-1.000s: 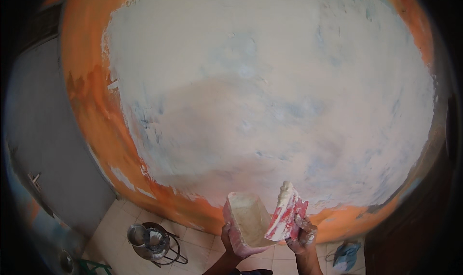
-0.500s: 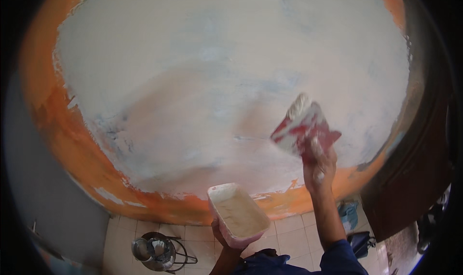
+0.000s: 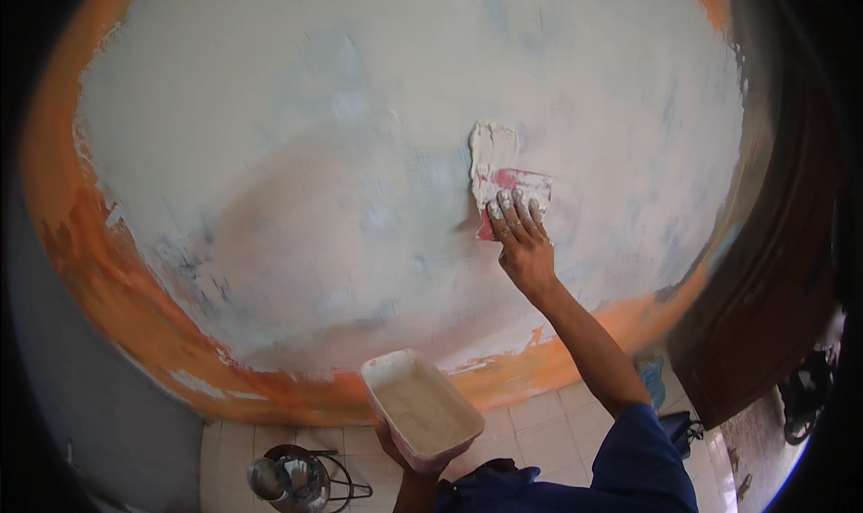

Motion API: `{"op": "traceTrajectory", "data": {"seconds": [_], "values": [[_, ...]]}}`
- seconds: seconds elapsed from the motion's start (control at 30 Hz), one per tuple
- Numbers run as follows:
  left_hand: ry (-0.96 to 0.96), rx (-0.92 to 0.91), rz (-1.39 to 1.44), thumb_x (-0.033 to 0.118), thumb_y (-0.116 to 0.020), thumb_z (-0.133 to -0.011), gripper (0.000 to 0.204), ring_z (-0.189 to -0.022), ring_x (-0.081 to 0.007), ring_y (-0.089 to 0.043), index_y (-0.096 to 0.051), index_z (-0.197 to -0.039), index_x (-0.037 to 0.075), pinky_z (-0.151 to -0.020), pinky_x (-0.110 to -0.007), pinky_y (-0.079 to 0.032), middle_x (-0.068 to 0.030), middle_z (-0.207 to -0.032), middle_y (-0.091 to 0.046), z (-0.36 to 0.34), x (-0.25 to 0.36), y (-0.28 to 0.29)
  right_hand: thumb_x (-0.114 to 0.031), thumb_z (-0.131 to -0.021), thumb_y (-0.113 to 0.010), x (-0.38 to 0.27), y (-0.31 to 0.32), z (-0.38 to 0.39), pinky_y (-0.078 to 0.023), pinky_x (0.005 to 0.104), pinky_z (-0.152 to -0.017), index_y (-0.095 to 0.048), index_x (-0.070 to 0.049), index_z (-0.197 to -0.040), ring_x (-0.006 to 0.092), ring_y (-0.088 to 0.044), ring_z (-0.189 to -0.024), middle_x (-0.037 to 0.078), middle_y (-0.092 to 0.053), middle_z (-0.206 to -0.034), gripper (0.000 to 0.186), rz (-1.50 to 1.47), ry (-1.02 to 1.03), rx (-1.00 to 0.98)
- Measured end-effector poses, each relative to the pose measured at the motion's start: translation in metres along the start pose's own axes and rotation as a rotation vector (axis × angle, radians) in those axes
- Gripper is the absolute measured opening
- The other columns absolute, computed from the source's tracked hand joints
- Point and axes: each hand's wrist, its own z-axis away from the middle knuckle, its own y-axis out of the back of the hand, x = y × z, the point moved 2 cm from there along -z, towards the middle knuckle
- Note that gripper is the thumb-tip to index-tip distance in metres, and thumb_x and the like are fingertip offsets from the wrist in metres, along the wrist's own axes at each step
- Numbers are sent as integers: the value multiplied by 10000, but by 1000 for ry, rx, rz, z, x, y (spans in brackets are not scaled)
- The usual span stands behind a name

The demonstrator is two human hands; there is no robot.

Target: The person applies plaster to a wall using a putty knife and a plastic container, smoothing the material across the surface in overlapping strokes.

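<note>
In my right hand is a red putty spreader, smeared with white filler. My fingers, coated with filler at the tips, lie across its back and press it to the wall. A thick ridge of white putty sits along its upper left edge. Low in front of me, my left hand supports a pinkish rectangular tub from the left and below. The tub is tilted, with off-white putty inside; most left-hand fingers are hidden behind it.
Orange paint borders the pale coated wall area. On the tiled floor stands a round stool with a smeared metal container. A dark brown door is at right, beside a blue bag and a dark bundle.
My right hand has swung left and upward, turning the spreader so its putty-laden edge meets the wall. The tub has shifted slightly left and down in view.
</note>
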Motion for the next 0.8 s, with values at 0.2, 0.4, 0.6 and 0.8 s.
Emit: {"op": "traceTrajectory", "data": {"seconds": [0.2,0.4,0.6,0.8], "values": [[-33,16,-13,675,-336,-859,773,-1184,-338,-493,-306,-1420,143,-914,-538,-459,-120,-1364,-434,6,5,-9,149,-648,-545,-9,51,10,-426,442,-999,-610,-63,-1172,293,-565,-1140,133,-614,-1183,569,-124,-13,182],[-7,32,-11,665,-342,-861,758,-1164,-339,-506,-322,-1406,140,-895,-529,-475,-119,-1346,-447,14,-4,5,137,-646,-528,29,45,-75,-400,428,-1027,-574,-69,-1221,300,-506,-1206,127,-558,-1264,612,-19,117,229],[20,41,52,673,-381,-806,797,-1194,-354,-472,-307,-1421,171,-915,-564,-444,-117,-1370,-416,23,3,28,111,-602,-553,15,-13,-6,-327,474,-1084,-523,-59,-1288,333,-439,-1269,142,-510,-1321,707,-103,180,37],[58,31,123,683,-406,-767,834,-1210,-363,-453,-298,-1430,190,-929,-585,-423,-113,-1385,-400,29,5,8,98,-641,-530,-8,-3,59,-339,472,-1084,-556,-65,-1247,290,-470,-1247,115,-531,-1301,628,-194,161,-108]]}}
